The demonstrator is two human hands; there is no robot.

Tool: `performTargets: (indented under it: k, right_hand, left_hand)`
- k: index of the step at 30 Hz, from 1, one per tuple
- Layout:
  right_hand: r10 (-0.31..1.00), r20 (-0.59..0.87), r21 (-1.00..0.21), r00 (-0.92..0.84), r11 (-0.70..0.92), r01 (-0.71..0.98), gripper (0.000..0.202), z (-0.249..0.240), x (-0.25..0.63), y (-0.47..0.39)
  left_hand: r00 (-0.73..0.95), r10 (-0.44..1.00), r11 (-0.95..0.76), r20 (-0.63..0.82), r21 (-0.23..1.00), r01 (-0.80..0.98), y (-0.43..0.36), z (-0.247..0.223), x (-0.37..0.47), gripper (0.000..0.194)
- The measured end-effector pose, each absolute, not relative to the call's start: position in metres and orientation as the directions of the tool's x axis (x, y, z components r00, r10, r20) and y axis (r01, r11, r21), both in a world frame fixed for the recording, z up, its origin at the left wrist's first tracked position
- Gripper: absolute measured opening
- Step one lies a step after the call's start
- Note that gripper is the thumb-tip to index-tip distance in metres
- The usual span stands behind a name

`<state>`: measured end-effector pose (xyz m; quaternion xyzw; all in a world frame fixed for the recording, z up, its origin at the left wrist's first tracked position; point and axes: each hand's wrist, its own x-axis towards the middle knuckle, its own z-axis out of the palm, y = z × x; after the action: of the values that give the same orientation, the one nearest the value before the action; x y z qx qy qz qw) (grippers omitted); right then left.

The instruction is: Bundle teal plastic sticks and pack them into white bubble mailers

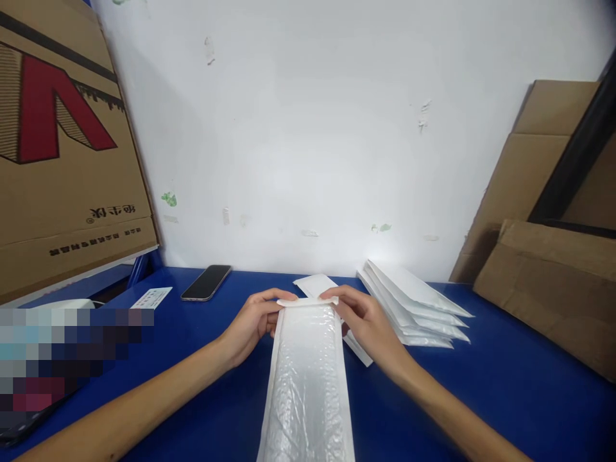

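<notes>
A white bubble mailer (310,378) stretches from the middle of the table toward me, its bubbled inner side or lining facing up. My left hand (255,321) pinches the far left corner of its folded end. At the far right corner, my right hand (363,321) grips the same folded strip, thumb and fingers closed on it. The near end of the mailer runs out of view at the bottom. Behind and partly under my right hand lies another white mailer (315,283), mostly covered.
A stack of white mailers (414,308) lies at the back right beside brown cardboard (553,289). At the back left are a phone (206,282) and a printed card (151,298). A large carton (72,179) stands left. The white wall (308,128) bounds the blue table (192,410).
</notes>
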<state>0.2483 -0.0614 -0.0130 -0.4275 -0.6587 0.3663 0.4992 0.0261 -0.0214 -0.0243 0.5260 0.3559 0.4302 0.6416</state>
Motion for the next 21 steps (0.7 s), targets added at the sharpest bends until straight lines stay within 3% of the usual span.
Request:
performTargets:
  k: [3,6,11,14,21]
  right_hand:
    - [0.93,0.331,-0.933,-0.162,0.348,0.089,0.024,-0.01,0.25,-0.063]
    - [0.924,0.337,-0.937,-0.178,0.349,0.035,0.032,-0.01,0.25,-0.064]
    - [0.939,0.329,-0.911,-0.099,0.343,0.227,0.024,-0.016,0.248,-0.06]
    - [0.943,0.316,-0.916,-0.104,0.332,0.228,0.029,-0.019,0.246,-0.059]
    - [0.922,0.365,-0.895,-0.131,0.386,0.221,0.022,-0.019,0.24,-0.063]
  left_hand:
    - [0.415,0.908,0.164,-0.052,0.957,-0.239,-0.022,-0.022,0.025,0.027]
    - [0.404,0.914,0.121,-0.028,0.971,-0.208,-0.025,-0.02,0.026,0.027]
    - [0.367,0.928,-0.057,0.071,0.997,-0.048,-0.025,-0.024,0.03,0.02]
    - [0.373,0.917,-0.179,0.143,0.982,0.063,-0.026,-0.026,0.031,0.017]
    - [0.443,0.828,-0.519,0.343,0.766,0.379,-0.043,-0.021,0.035,0.021]
